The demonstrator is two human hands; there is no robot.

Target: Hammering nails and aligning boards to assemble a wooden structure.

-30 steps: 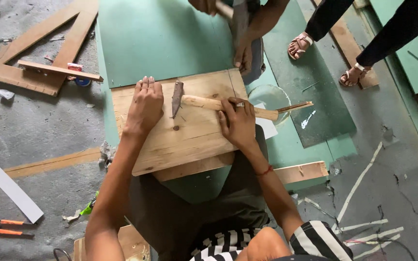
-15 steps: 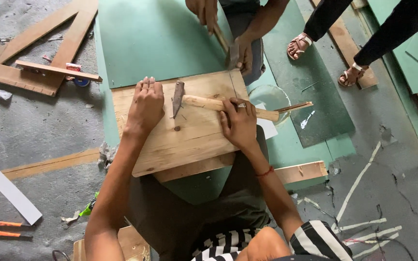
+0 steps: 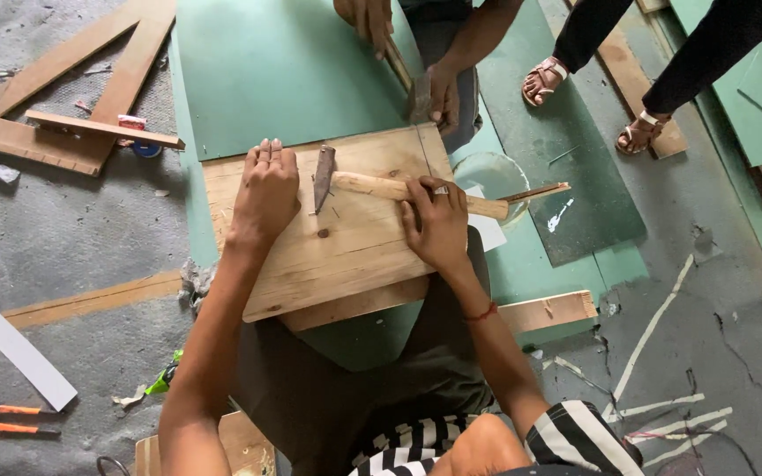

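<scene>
Hammer (image 3: 372, 187): handle gripped by right hand (image 3: 438, 225), head resting on board.
Wooden board (image 3: 346, 247): pinned flat under open left hand (image 3: 265, 189).
Advice: board best kept pressed firmly.

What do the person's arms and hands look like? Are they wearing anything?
Both arms are bare to the shoulder. The left hand wears nothing. The right hand has a thin red thread bracelet at the wrist. A black-and-white striped sleeve covers the right shoulder. No gloves.

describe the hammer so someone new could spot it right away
Start at the pale wooden board lying on the green sheet. The hammer lies across its top half, its pale wooden handle under the right hand. Its dark, rusty metal head, beside the left hand, sets it apart.
</scene>
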